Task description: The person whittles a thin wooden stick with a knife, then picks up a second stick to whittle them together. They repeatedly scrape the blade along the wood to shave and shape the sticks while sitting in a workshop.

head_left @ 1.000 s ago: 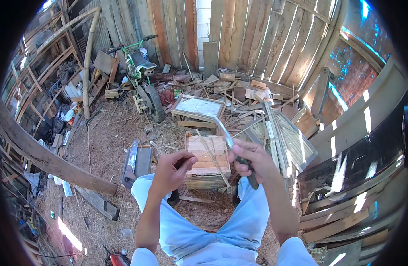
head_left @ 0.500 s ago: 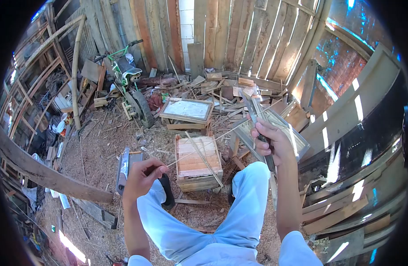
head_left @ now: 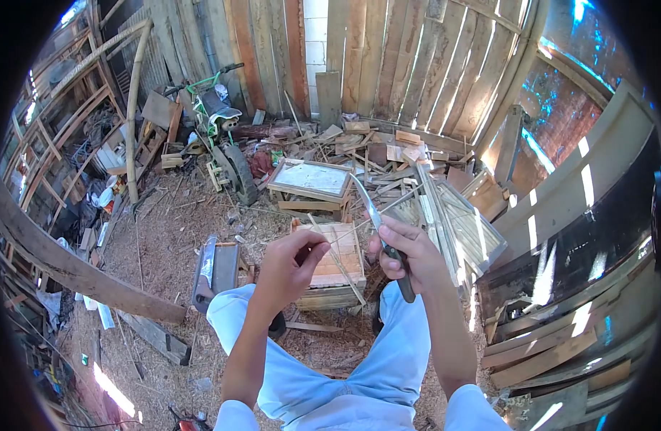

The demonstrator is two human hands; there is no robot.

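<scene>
My right hand (head_left: pixel 411 260) is closed round the dark handle of a knife (head_left: pixel 373 212), its curved blade pointing up and away from me. A thin wooden strip (head_left: pixel 398 202) passes by the blade and slopes up to the right. My left hand (head_left: pixel 291 267) is closed in a pinch at the strip's lower end, partly hidden by the fingers. Both hands are above and between my knees. Just beyond them stands a wooden box (head_left: pixel 329 297) with slats on top, and a loose thin stick (head_left: pixel 345 273) lies slanting across it.
Beyond the box is a framed white panel (head_left: pixel 309 177). Scrap wood (head_left: pixel 388 154) is heaped by the plank wall. A small green bike (head_left: pixel 219 115) leans at back left. A wooden beam (head_left: pixel 93 276) crosses the left side; framed slatted panels (head_left: pixel 467 223) lean at right.
My hands have come closer together, the left moving right and up, the right moving left and down. The knife now stands nearer the middle, over the box's right side.
</scene>
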